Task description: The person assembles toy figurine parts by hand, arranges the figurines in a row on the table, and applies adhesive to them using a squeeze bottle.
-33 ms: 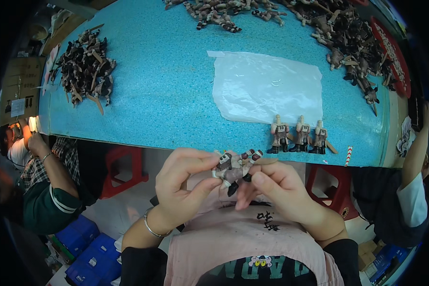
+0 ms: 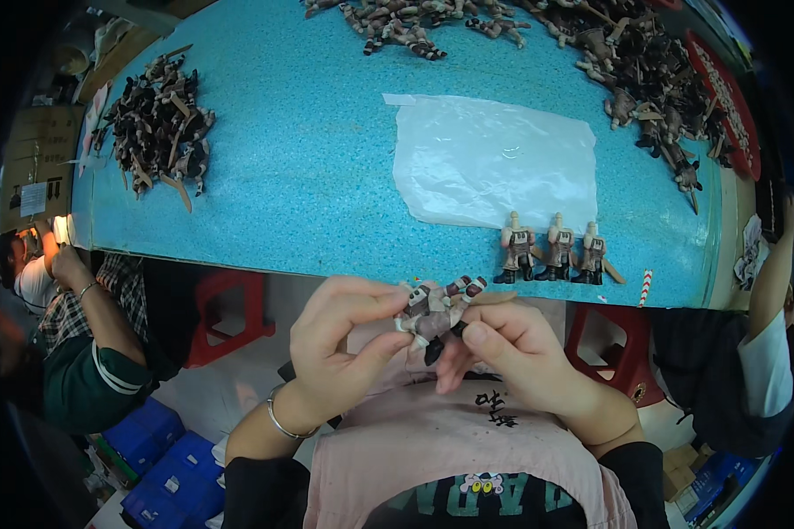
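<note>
One figurine [image 2: 430, 321] lies between left grip [image 2: 333, 339] and right grip [image 2: 522, 348].

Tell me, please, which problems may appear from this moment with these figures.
1. The held figure might drop toward the apron or floor if the grip slips: the left hand pinches it by the fingertips, in front of the table edge.

2. The three standing figures might topple if the right hand bumps them: they stand close together near that edge.
</note>
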Demonstrator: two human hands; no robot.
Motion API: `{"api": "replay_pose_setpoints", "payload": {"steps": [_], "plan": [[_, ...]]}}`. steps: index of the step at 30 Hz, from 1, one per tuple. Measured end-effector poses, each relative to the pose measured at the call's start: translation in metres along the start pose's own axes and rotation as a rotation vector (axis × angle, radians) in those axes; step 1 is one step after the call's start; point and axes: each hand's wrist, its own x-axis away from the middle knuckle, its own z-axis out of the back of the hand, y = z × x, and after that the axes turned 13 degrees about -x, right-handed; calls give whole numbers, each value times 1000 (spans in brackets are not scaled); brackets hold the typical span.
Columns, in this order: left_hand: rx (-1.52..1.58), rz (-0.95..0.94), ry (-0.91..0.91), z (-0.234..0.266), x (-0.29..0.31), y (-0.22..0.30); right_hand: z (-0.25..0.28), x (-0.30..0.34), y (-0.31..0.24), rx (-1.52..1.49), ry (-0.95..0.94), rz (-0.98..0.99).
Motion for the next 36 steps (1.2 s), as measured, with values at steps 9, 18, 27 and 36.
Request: {"api": "replay_pose_setpoints", "payload": {"steps": [9, 18, 27, 36], "plan": [[531, 212, -340, -3, -14, -7, 5, -4, 7, 558, -109, 307], [724, 361, -436, -6, -14, 3, 10, -6, 4, 670, -96, 371], [565, 247, -307, -6, -6, 1, 5, -8, 11, 636, 22, 513], [630, 175, -469, -6, -15, -5, -4, -11, 2, 793, -11, 660]]}}
